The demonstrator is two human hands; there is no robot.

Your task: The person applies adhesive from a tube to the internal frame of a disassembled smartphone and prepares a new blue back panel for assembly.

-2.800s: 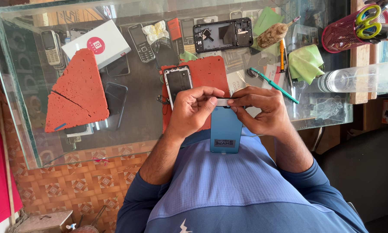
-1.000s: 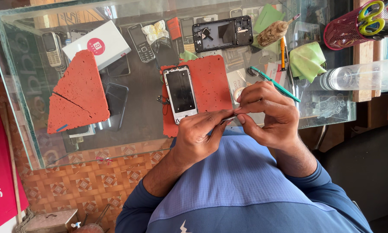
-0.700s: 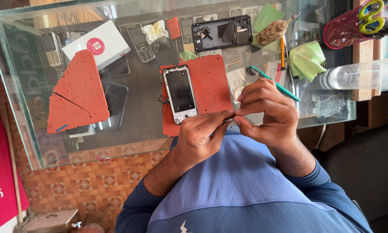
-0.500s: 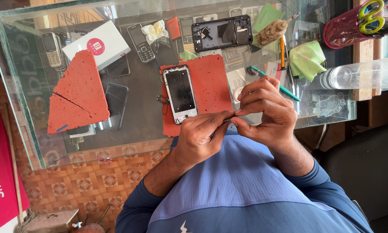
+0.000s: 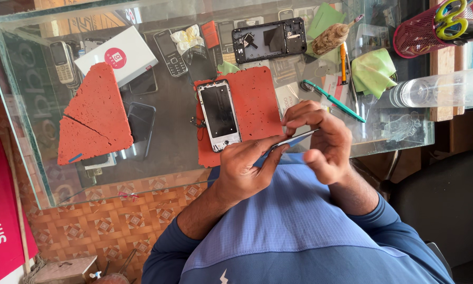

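**Two hands, one thin phone part**

The left hand (image 5: 247, 171) and the right hand (image 5: 320, 139) are close together, just above the near edge of the surface. Both pinch a thin flat phone part (image 5: 291, 141), seen edge-on (it looks blue and silvery). The left fingers hold its lower end and the right fingers curl around its upper end.

Just past the hands lies a red mat (image 5: 255, 108), and on it rests a phone frame (image 5: 219, 114) with a dark middle. The surface is a glass top (image 5: 41, 152) with shelves under it. A teal toothbrush (image 5: 334, 101) lies right beside the right hand. Farther off are an open black phone body (image 5: 269, 40), a green cloth (image 5: 373, 71), a clear plastic bottle (image 5: 441, 89) on its side, and a red mesh cup (image 5: 423, 31) with green-handled scissors (image 5: 452, 11). To the left sit a cracked red foam wedge (image 5: 91, 118), a white box (image 5: 116, 55) and old button phones (image 5: 62, 62).

Below the glass, the floor (image 5: 115, 221) has orange patterned tiles.
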